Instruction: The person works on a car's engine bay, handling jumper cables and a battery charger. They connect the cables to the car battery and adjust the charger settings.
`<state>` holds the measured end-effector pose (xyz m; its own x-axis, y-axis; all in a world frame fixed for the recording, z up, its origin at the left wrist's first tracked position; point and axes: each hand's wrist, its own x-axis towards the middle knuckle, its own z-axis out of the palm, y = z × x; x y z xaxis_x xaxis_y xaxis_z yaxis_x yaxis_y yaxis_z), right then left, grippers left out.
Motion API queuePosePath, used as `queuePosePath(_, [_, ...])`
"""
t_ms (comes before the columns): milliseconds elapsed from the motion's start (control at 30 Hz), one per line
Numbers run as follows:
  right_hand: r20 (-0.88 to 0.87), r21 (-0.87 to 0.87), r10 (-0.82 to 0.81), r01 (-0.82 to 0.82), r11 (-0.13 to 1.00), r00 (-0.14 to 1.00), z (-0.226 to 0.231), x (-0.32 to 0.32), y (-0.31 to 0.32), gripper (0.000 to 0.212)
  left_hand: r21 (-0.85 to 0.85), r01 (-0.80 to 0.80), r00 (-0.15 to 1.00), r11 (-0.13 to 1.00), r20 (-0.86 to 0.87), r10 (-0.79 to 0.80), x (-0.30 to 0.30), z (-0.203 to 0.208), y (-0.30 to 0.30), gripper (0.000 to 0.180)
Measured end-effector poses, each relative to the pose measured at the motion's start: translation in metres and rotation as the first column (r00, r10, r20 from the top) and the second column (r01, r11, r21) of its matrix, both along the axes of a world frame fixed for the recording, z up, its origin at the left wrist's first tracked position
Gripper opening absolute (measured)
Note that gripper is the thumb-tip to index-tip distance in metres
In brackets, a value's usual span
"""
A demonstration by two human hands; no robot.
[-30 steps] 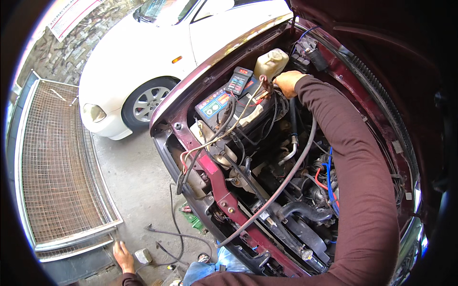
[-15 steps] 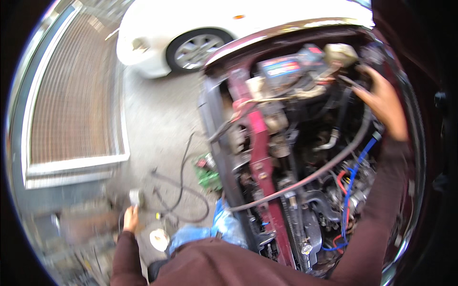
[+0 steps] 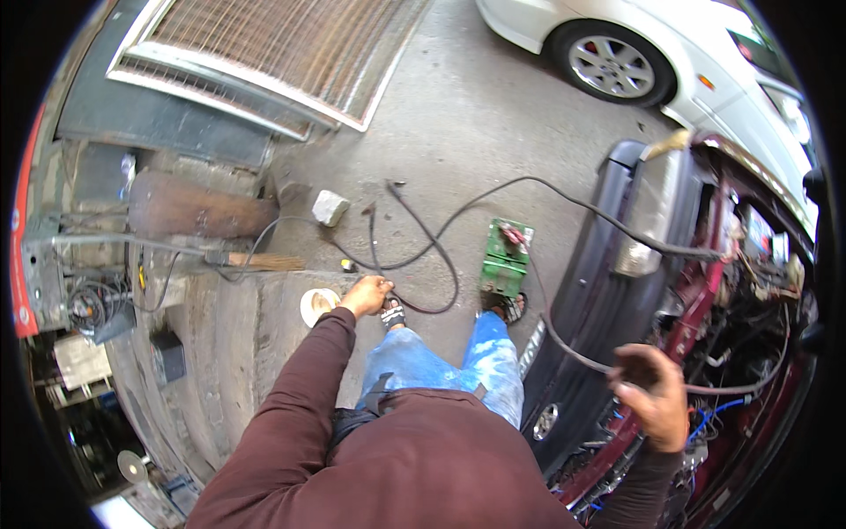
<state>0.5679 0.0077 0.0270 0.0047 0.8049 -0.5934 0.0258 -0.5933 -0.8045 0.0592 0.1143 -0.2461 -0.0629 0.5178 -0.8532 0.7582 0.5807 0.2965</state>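
My left hand (image 3: 366,296) hangs low over the ground with its fingers curled together; what they hold, if anything, is hidden. Close by it are a round cream-coloured container (image 3: 315,310) and a looped black cable (image 3: 457,280). The cable runs across the ground and up into the engine bay. At the right, my right hand (image 3: 654,398) hovers over the front of the dark red car (image 3: 702,304), fingers curved and thumb apart, with nothing plainly in them. Beside it, a thin hose (image 3: 582,356) passes over the car's front.
A green case-like object (image 3: 504,271) with red items on it lies by my right foot. A pale stone block (image 3: 330,208) and a straw broom (image 3: 264,261) lie on the left. Behind are a white car (image 3: 608,62) and a mesh panel (image 3: 264,53).
My view has swung left, away from the engine bay. The right hand has drawn back from the engine's far corner to the car's front. The left hand now shows away from the pale block.
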Motion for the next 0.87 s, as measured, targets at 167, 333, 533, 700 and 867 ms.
queuePosePath(167, [0.560, -0.162, 0.527, -0.540, 0.826, 0.639, -0.136, -0.139, -0.003, 0.050, 0.278, -0.087, 0.996, 0.957, 0.026, 0.083, -0.127, -0.085, -0.067, 0.044])
queuePosePath(333, [0.470, -0.483, 0.857, -0.751, 0.450, 0.211, -0.235, -0.220, -0.017, 0.051, -0.048, -0.391, 0.919, 0.919, -0.066, 0.388, -0.204, -0.094, -0.109, 0.040])
queuePosePath(533, [0.348, -0.515, 0.890, -0.732, 0.445, 0.296, -0.291, -0.301, 0.050, 0.051, 0.135, -0.356, 0.927, 0.925, -0.075, 0.368, -0.286, -0.140, -0.145, 0.032])
queuePosePath(700, [0.397, -0.390, 0.841, -0.762, 0.517, 0.367, -0.412, -0.337, 0.122, 0.052, -0.064, -0.796, 0.602, 0.602, 0.018, 0.798, -0.297, -0.185, -0.116, 0.032])
queuePosePath(867, [0.280, -0.513, 0.842, -0.670, 0.537, 0.461, -0.518, -0.404, 0.228, 0.051, -0.028, -0.761, 0.645, 0.648, 0.081, 0.760, -0.287, -0.255, -0.047, 0.035])
